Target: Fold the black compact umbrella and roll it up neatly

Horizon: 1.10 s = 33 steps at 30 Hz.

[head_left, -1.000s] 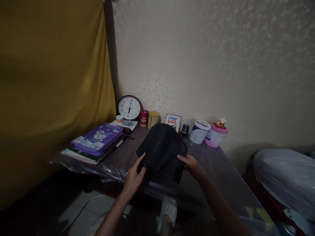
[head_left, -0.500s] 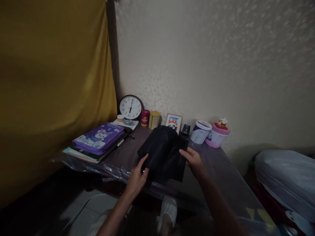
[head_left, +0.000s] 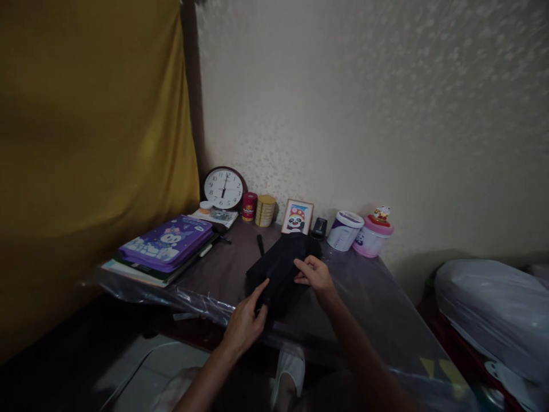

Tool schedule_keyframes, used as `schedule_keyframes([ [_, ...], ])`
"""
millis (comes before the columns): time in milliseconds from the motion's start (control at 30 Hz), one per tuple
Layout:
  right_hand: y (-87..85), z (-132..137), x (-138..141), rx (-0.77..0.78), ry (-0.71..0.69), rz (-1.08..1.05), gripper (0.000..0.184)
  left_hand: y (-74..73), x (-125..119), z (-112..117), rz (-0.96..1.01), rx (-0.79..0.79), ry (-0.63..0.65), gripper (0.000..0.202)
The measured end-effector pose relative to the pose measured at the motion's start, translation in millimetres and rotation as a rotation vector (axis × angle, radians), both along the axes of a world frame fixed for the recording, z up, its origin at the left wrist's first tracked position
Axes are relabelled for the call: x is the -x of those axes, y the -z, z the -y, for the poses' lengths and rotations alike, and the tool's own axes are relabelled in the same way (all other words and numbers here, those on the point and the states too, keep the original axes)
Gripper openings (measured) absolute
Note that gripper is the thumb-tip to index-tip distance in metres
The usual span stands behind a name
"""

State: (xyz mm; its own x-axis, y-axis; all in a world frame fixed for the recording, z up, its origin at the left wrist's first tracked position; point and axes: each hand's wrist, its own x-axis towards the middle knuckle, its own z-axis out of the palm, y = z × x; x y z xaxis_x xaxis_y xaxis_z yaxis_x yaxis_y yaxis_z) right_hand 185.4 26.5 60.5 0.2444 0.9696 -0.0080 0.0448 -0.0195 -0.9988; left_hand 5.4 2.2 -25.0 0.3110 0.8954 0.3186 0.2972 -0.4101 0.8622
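A dark bundle of black cloth (head_left: 278,263) lies near the front edge of the table, folded into a slanting, narrow shape. My left hand (head_left: 247,320) grips its near left side, thumb and forefinger pinching the fabric. My right hand (head_left: 315,277) has its fingers closed on the right side of the cloth, thumb and fingertips together. Just beyond the cloth's left corner, a small thin black strip (head_left: 260,245) shows on the tabletop; whether it joins the cloth I cannot tell.
On the plastic-covered table (head_left: 364,297) stand a clock (head_left: 223,187), a red can (head_left: 249,206), a yellow tin (head_left: 265,210), a panda picture (head_left: 297,217), a black stapler-like object (head_left: 318,228), a white tub (head_left: 345,231) and a pink tub (head_left: 372,236). A purple case (head_left: 167,243) tops papers at left.
The cloth has gone from spread out to a narrower folded bundle. My right hand has moved left, closer to my left hand. The panda picture and the black strip are now less covered.
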Motion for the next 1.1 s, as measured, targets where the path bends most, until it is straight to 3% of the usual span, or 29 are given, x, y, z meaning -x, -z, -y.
schedule_keyframes([
  [267,10.6,-7,-3,0.019,0.017,0.131,0.037,-3.2,5,6,-0.076,-0.079,0.108,0.053],
  [567,12.0,-2,-4,-0.035,-0.051,0.389,0.027,0.5,-4,8,-0.168,0.014,-0.043,0.065],
  [700,18.8,-1,-8,-0.115,-0.072,0.551,0.022,-2.9,-3,12,-0.163,0.029,0.021,0.073],
  [800,22.6,-2,-11,-0.165,-0.069,0.628,0.019,-3.1,-2,12,-0.178,-0.017,0.069,0.065],
  [900,19.8,-1,-11,-0.166,-0.101,0.606,0.019,-0.1,-2,10,-0.189,-0.105,0.147,0.050],
  [1000,11.3,0,-11,-0.066,-0.116,0.502,0.020,1.5,-2,9,-0.202,-0.130,0.162,0.045],
  [1100,2.1,-4,-19,-0.011,-0.031,0.389,0.018,-0.5,-2,11,-0.190,-0.124,0.157,0.045],
])
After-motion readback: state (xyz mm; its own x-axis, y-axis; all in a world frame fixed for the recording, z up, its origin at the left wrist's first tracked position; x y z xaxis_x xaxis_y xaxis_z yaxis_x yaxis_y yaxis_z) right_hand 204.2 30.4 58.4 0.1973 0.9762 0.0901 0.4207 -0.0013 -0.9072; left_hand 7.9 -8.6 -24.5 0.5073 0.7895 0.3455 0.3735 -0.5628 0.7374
